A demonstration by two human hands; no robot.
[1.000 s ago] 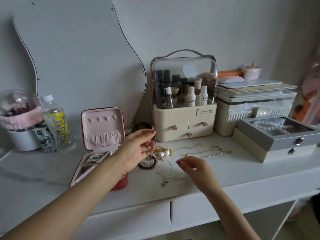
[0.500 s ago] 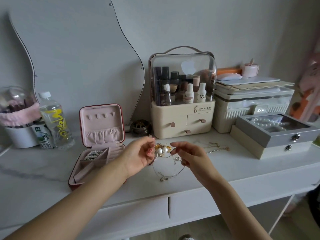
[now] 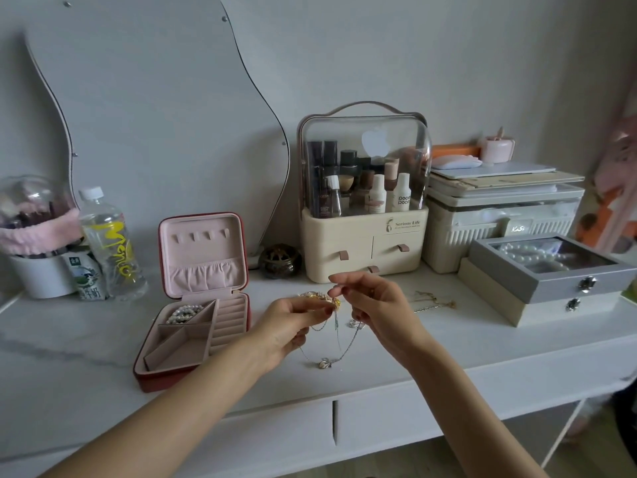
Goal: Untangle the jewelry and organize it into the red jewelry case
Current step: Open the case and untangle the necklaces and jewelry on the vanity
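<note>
Head view. Red jewelry case [image 3: 193,343]: open on the white table [image 3: 482,346], lid upright, pink lining; a pearl bracelet [image 3: 184,312] lies in its rear left compartment, the other compartments show only lining. Right of the case, a thin silver chain [image 3: 339,343] with a small pendant [image 3: 324,363] hangs in loops between both hands, pendant at table level. Left hand [image 3: 293,326]: just right of the case, fingers curled, pinching the chain beside a gold tangle of jewelry [image 3: 322,298]. Right hand [image 3: 375,312]: further right, raised slightly, thumb and forefinger pinching the chain's upper end. Further right again, a gold chain [image 3: 431,301] lies loose on the table. Behind the hands, a cream cosmetics box [image 3: 362,243] with clear dome holds bottles. Far right of the case, a grey glass-lidded box [image 3: 551,270] holds pearls.
</note>
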